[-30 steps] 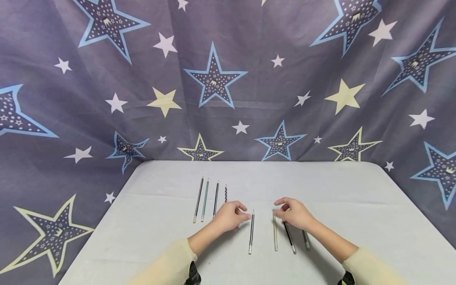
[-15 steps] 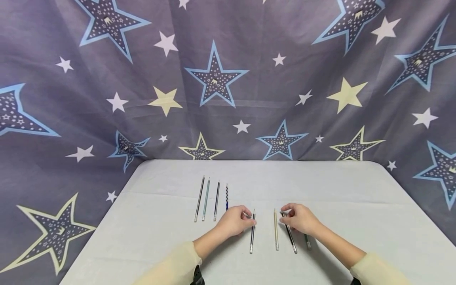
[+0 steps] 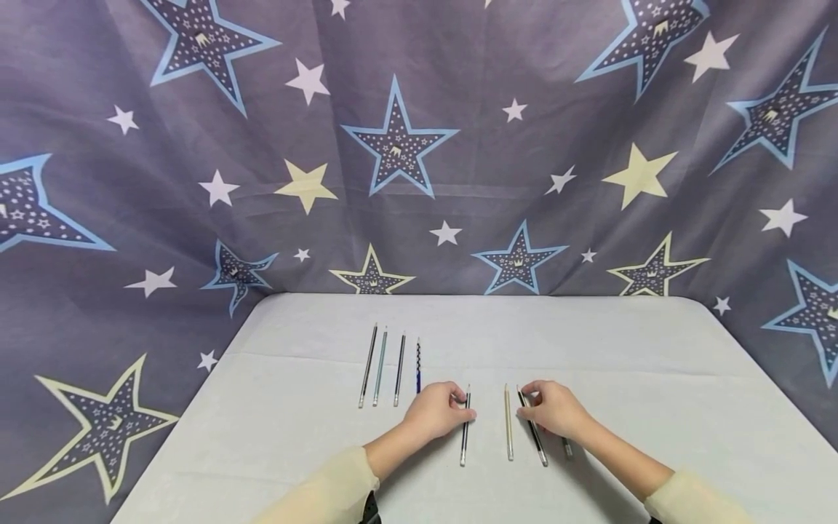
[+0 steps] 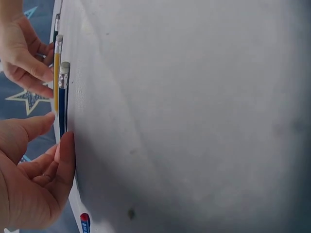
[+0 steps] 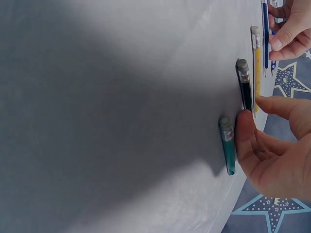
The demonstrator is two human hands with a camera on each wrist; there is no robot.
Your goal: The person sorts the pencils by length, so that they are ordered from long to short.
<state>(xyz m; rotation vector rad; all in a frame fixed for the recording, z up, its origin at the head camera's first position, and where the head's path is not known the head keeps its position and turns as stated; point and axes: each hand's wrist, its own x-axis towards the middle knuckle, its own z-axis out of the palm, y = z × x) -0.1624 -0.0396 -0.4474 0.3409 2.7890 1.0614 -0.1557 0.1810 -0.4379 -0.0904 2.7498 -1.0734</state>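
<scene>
Several pencils lie on a white-covered table. My left hand (image 3: pixel 437 411) is at a dark blue pencil (image 3: pixel 465 444), its thumb over the shaft and the other fingers loosely bent at the left side. In the left wrist view, a small gap shows between thumb and pencil. My right hand (image 3: pixel 556 409) is likewise at a black pencil (image 3: pixel 539 442), thumb and index finger apart on either side near its far end. Between the hands lies a yellow pencil (image 3: pixel 508 433). A green pencil (image 5: pixel 228 153) lies right of the black one, mostly hidden under my right hand in the head view.
To the left, a dark pencil (image 3: pixel 368 366), a teal pencil (image 3: pixel 380 367) and another dark pencil (image 3: pixel 399 371) form a row farther back. A blue patterned pencil (image 3: pixel 418 364) ends the row, partly behind my left hand. A star-patterned curtain (image 3: pixel 419 218) hangs behind the table (image 3: pixel 641 335).
My left hand has moved right and nearer, over the dark blue pencil. My right hand has shifted right from the yellow pencil's tip to the black pencil. The pencils have stayed put.
</scene>
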